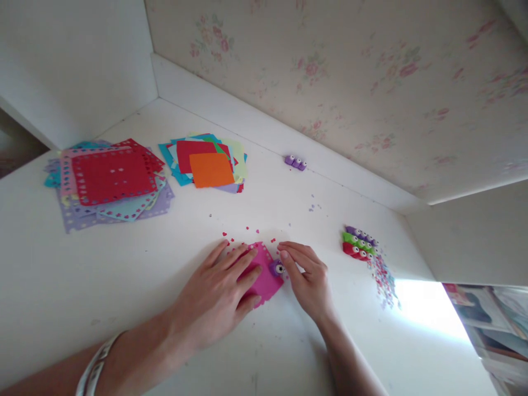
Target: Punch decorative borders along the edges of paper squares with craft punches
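Observation:
A magenta sheet of paper [267,281] lies on the white table, with small shapes punched along its edges. My left hand [225,283] rests flat on it with the fingers stretched out and apart. A purple craft punch [277,268] with a round white top sits at the sheet's right edge. Just right of the punch is my right hand [307,275], its thumb and fingertips drawn together; whatever may be between them is too small or hidden. Tiny red and pink paper cutouts [247,227] are scattered beyond the sheet.
Punched coloured sheets [115,179] are piled at the far left, beside a stack of coloured paper [212,169]. Small purple punches [296,162] stand near the wall. Rows of purple, green and red punches [359,243] stand at the right, by a heap of confetti [383,278].

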Available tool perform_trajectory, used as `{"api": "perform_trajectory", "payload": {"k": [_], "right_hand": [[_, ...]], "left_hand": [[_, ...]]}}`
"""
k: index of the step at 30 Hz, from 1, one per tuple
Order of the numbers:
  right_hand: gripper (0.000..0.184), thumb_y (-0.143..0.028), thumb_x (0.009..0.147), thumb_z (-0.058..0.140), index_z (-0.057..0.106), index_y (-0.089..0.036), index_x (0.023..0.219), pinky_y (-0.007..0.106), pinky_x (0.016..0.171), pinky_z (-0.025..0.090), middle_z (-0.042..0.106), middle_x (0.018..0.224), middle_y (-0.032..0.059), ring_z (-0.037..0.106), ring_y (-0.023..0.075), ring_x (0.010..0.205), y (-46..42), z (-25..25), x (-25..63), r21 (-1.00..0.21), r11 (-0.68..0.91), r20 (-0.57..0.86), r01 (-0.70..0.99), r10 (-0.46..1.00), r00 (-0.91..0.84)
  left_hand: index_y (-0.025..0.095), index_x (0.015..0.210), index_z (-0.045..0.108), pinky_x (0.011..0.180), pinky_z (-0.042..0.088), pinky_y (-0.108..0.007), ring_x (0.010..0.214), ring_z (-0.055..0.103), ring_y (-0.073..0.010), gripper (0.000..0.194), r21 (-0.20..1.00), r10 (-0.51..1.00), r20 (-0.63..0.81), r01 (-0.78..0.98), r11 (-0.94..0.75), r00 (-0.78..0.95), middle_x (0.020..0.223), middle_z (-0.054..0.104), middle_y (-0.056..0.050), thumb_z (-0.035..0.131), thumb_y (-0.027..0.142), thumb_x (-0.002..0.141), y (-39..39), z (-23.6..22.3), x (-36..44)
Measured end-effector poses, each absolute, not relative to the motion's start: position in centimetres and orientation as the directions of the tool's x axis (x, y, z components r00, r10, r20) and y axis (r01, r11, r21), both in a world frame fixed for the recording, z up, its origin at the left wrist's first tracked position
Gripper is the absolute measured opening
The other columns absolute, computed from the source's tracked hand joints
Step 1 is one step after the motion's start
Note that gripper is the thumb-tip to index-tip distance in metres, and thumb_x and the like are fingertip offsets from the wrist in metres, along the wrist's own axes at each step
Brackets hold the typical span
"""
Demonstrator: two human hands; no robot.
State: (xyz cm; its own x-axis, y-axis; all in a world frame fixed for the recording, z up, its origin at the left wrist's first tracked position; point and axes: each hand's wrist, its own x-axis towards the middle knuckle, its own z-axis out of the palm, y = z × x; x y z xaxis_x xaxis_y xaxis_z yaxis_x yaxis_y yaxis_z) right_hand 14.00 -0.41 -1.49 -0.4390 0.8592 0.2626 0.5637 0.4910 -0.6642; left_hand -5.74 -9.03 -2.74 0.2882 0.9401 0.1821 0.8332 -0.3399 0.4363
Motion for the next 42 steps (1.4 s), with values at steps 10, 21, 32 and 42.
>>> {"api": "perform_trajectory", "payload": {"k": [10, 21, 32, 42], "right_hand": [[0.03, -0.028, 0.101, 0.047, 0.065, -0.024, 0.124, 0.042, 0.097, 0.044, 0.066, 0.127, 0.0039, 0.056, 0.0237, 0.11, -0.6, -3.0, 13.8, -0.437, 0.596, 0.224, 0.673, 0.797, -0.561], [0.035, -0.031, 0.103, 0.039, 0.058, -0.03, 0.132, 0.041, 0.091, 0.04, 0.064, 0.131, -0.0022, 0.052, 0.0245, 0.108, -1.6, -3.3, 13.4, -0.306, 0.552, 0.188, 0.776, 0.834, -0.519], [0.034, -0.034, 0.102, 0.04, 0.067, -0.022, 0.12, 0.04, 0.094, 0.047, 0.07, 0.119, 0.0052, 0.06, 0.0219, 0.108, -0.4, -3.3, 14.7, -0.48, 0.512, 0.284, 0.713, 0.859, -0.426], [0.025, -0.039, 0.094, 0.057, 0.072, -0.02, 0.102, 0.028, 0.062, 0.052, 0.07, 0.094, 0.0061, 0.064, 0.0161, 0.069, -0.2, -0.3, 18.5, -0.54, 0.413, 0.225, 0.733, 0.911, -0.347]], "left_hand": [[0.026, 0.126, 0.06, 0.118, 0.02, -0.052, 0.135, 0.042, -0.0277, 0.039, 0.47, 0.948, 0.19, 0.824, -0.317, 0.256, 0.138, 0.056, -0.005, 0.047, 0.049, 0.096, -9.0, -3.1, -5.6], [0.025, 0.119, 0.064, 0.118, 0.02, -0.051, 0.133, 0.044, -0.0272, 0.036, 0.486, 0.947, 0.229, 0.816, -0.312, 0.226, 0.133, 0.06, -0.006, 0.052, 0.048, 0.094, -9.1, -3.1, -5.3], [0.027, 0.123, 0.064, 0.117, 0.023, -0.051, 0.133, 0.044, -0.0262, 0.036, 0.44, 0.93, 0.239, 0.823, -0.36, 0.279, 0.135, 0.059, -0.007, 0.056, 0.043, 0.092, -9.1, -2.3, -5.8], [0.028, 0.124, 0.063, 0.116, 0.025, -0.05, 0.134, 0.043, -0.0259, 0.036, 0.407, 0.935, 0.198, 0.843, -0.351, 0.294, 0.143, 0.054, -0.005, 0.052, 0.045, 0.095, -9.0, -2.6, -6.0]]}}
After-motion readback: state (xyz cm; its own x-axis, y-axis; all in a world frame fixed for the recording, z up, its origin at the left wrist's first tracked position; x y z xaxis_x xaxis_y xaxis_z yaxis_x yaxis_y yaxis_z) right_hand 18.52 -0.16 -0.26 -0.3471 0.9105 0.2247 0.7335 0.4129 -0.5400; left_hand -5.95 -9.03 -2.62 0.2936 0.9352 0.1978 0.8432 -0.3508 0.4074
